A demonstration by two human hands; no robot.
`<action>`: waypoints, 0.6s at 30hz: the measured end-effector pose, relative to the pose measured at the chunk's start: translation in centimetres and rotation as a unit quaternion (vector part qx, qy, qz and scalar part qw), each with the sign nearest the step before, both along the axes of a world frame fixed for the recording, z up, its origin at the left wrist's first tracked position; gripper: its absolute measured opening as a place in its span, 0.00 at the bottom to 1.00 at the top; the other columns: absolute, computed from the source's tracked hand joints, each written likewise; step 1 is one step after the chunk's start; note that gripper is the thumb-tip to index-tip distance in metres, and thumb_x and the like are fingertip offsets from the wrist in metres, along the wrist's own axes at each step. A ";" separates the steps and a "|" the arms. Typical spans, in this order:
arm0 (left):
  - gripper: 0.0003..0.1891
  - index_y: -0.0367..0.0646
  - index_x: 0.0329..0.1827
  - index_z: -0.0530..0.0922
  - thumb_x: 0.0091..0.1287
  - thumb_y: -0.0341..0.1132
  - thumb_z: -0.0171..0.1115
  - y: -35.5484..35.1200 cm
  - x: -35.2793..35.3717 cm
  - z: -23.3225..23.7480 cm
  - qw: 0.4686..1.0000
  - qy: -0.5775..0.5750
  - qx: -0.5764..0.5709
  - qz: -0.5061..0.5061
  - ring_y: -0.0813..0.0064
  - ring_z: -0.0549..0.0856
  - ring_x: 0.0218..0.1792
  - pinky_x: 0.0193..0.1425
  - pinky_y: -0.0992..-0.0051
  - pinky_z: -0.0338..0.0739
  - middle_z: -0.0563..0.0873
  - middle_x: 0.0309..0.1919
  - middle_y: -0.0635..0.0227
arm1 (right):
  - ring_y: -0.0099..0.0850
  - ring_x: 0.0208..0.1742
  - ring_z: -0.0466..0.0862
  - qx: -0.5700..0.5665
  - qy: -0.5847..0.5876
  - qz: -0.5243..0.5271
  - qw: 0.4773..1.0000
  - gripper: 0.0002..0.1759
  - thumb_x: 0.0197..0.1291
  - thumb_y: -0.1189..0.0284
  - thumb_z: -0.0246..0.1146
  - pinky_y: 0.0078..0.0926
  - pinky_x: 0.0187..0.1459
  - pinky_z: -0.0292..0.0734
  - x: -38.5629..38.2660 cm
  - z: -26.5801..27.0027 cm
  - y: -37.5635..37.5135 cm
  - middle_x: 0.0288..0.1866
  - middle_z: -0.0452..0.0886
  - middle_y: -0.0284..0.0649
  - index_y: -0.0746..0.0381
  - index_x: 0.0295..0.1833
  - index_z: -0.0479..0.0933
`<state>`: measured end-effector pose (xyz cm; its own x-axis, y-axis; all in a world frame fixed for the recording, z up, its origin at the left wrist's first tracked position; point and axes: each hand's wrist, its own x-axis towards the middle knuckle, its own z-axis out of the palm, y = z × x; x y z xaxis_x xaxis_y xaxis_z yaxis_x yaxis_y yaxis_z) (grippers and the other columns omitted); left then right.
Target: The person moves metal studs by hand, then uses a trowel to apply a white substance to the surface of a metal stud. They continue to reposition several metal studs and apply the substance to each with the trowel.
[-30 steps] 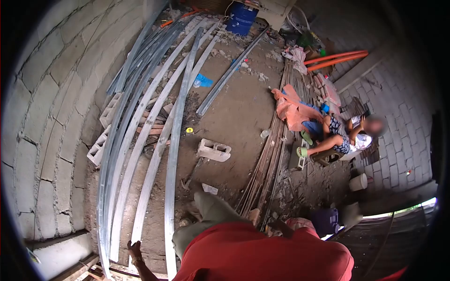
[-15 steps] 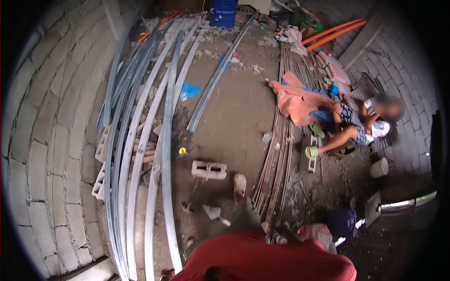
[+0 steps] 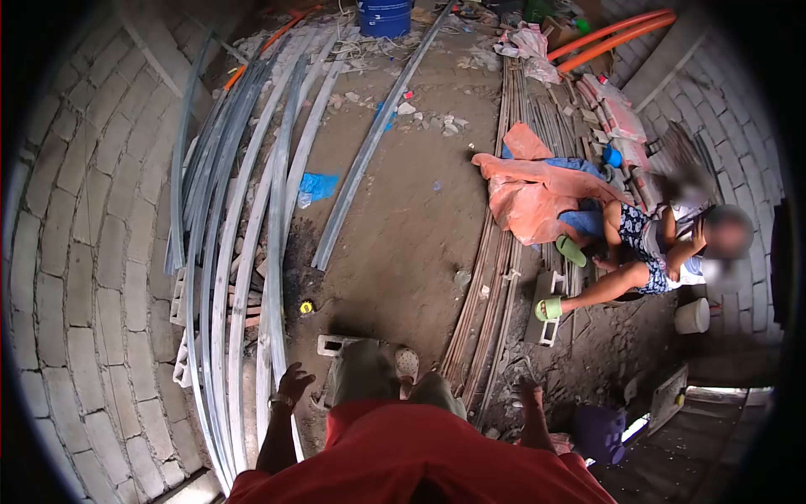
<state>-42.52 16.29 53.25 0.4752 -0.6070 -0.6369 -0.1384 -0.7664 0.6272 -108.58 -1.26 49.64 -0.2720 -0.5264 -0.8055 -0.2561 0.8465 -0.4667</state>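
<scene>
My left hand (image 3: 295,383) is over the near end of the long metal channels (image 3: 274,294), its fingers apart and nothing seen in it. A watch or band shows on that wrist. Over the dirt at the lower right, my right hand (image 3: 529,390) hangs beside my red shirt (image 3: 437,454); its fingers are too dark and small to make out. A hollow concrete block (image 3: 333,343) lies in front of my legs, partly hidden by them. A yellow tape measure (image 3: 306,307) rests on the ground beyond my left hand.
Thin steel bars (image 3: 487,311) run along the ground at right. A person in green slippers (image 3: 549,309) sits beyond them, near an orange sheet (image 3: 537,197) and a white bucket (image 3: 693,317). A blue drum (image 3: 384,17) stands at the far end, a purple container (image 3: 599,433) at lower right.
Both my hands have come into clearer view, left and right of my body. My legs now cover part of the block. The view has shifted, and the seated person's arm is raised nearer the head.
</scene>
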 end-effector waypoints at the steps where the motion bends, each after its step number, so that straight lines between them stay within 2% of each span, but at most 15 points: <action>1: 0.41 0.37 0.67 0.68 0.52 0.42 0.76 -2.2 0.5 -0.1 1.000 0.001 0.023 -0.020 0.61 0.82 0.56 0.57 0.66 0.78 0.82 0.55 0.50 | 0.31 0.30 0.85 -0.004 -0.002 0.008 1.000 0.23 0.67 0.53 0.57 0.36 0.23 0.78 0.6 0.2 -1.0 0.40 0.85 0.39 0.57 0.58 0.74; 5: 0.44 0.33 0.67 0.67 0.50 0.45 0.78 -6.0 2.8 -7.3 0.990 0.024 0.139 -0.026 0.57 0.81 0.58 0.60 0.64 0.77 0.80 0.57 0.48 | 0.31 0.25 0.83 0.061 -0.037 -0.051 0.996 0.17 0.67 0.54 0.58 0.33 0.21 0.78 2.6 -0.5 -4.3 0.32 0.83 0.38 0.57 0.48 0.76; 6: 0.45 0.32 0.67 0.67 0.50 0.45 0.78 -5.9 3.7 -10.1 0.984 0.033 0.176 -0.022 0.56 0.80 0.58 0.60 0.63 0.76 0.80 0.58 0.48 | 0.31 0.26 0.84 0.064 -0.035 -0.076 0.994 0.19 0.66 0.54 0.60 0.33 0.21 0.78 2.7 0.1 -5.3 0.33 0.84 0.37 0.58 0.50 0.77; 8: 0.51 0.32 0.68 0.66 0.43 0.49 0.81 -6.5 5.4 -13.4 0.964 0.032 0.251 -0.083 0.57 0.78 0.61 0.62 0.62 0.75 0.78 0.60 0.46 | 0.31 0.28 0.84 0.054 -0.038 -0.124 0.990 0.22 0.64 0.54 0.63 0.33 0.22 0.78 4.0 1.2 -8.8 0.34 0.84 0.37 0.61 0.52 0.78; 9: 0.53 0.32 0.68 0.67 0.40 0.51 0.83 -8.2 5.8 -13.0 0.952 0.049 0.286 -0.095 0.57 0.77 0.62 0.63 0.61 0.73 0.78 0.60 0.46 | 0.31 0.28 0.84 0.026 -0.031 -0.122 0.992 0.22 0.64 0.55 0.63 0.32 0.22 0.77 3.0 0.1 -10.0 0.35 0.84 0.38 0.62 0.51 0.78; 10: 0.50 0.32 0.67 0.68 0.43 0.49 0.82 -10.7 5.9 -11.6 0.942 0.066 0.307 -0.118 0.58 0.81 0.57 0.59 0.60 0.76 0.80 0.57 0.47 | 0.32 0.27 0.84 0.026 0.002 -0.132 0.991 0.20 0.65 0.56 0.62 0.32 0.21 0.76 2.1 -0.8 -11.2 0.35 0.84 0.39 0.62 0.50 0.79; 11: 0.48 0.32 0.66 0.68 0.44 0.48 0.81 -12.1 7.2 -15.9 0.967 0.107 0.207 -0.098 0.59 0.82 0.55 0.56 0.60 0.78 0.81 0.56 0.47 | 0.33 0.27 0.83 0.027 0.035 -0.143 0.989 0.19 0.65 0.57 0.62 0.32 0.19 0.75 1.0 -2.0 -12.4 0.35 0.84 0.40 0.62 0.50 0.79; 13: 0.45 0.31 0.65 0.69 0.47 0.46 0.80 -17.4 9.0 -18.7 0.972 0.227 0.006 -0.058 0.60 0.84 0.50 0.51 0.61 0.80 0.82 0.54 0.47 | 0.40 0.36 0.84 0.049 0.089 -0.156 0.983 0.22 0.66 0.56 0.59 0.38 0.33 0.78 3.9 2.5 -17.4 0.39 0.85 0.43 0.64 0.52 0.79; 14: 0.44 0.31 0.64 0.70 0.47 0.46 0.80 -20.9 11.2 -19.2 0.967 0.070 0.217 -0.113 0.60 0.84 0.48 0.50 0.61 0.81 0.83 0.52 0.48 | 0.44 0.41 0.84 0.060 0.115 -0.163 0.978 0.23 0.67 0.56 0.58 0.41 0.40 0.79 6.1 5.8 -20.2 0.40 0.85 0.44 0.65 0.53 0.79; 15: 0.42 0.32 0.62 0.71 0.47 0.46 0.79 -25.8 12.5 -18.8 0.964 0.044 0.242 -0.097 0.60 0.85 0.45 0.49 0.62 0.81 0.84 0.49 0.49 | 0.45 0.44 0.83 0.093 0.157 0.004 0.983 0.24 0.67 0.55 0.58 0.41 0.45 0.78 5.1 6.3 -20.6 0.42 0.85 0.45 0.65 0.56 0.77; 16: 0.40 0.32 0.61 0.72 0.48 0.46 0.79 -31.3 13.6 -18.5 0.976 0.026 0.205 -0.073 0.61 0.85 0.43 0.48 0.63 0.81 0.85 0.47 0.50 | 0.45 0.48 0.82 0.097 0.186 0.170 0.963 0.26 0.67 0.55 0.57 0.41 0.50 0.76 3.8 3.8 -24.0 0.44 0.85 0.45 0.65 0.59 0.75; 17: 0.39 0.33 0.60 0.73 0.48 0.46 0.79 -36.2 14.7 -17.9 0.988 0.016 0.142 -0.055 0.61 0.86 0.41 0.47 0.63 0.81 0.86 0.44 0.51 | 0.46 0.51 0.81 0.101 0.212 0.327 0.915 0.28 0.67 0.55 0.57 0.41 0.55 0.75 1.6 -0.8 -25.7 0.46 0.85 0.45 0.65 0.62 0.74; 18: 0.37 0.35 0.62 0.73 0.51 0.45 0.76 -40.5 16.0 -19.2 0.994 -0.006 0.091 -0.061 0.64 0.86 0.42 0.49 0.64 0.81 0.86 0.45 0.52 | 0.43 0.56 0.79 -0.023 0.128 0.029 0.991 0.31 0.66 0.54 0.57 0.42 0.59 0.72 -1.0 -7.8 -24.1 0.49 0.84 0.46 0.65 0.66 0.70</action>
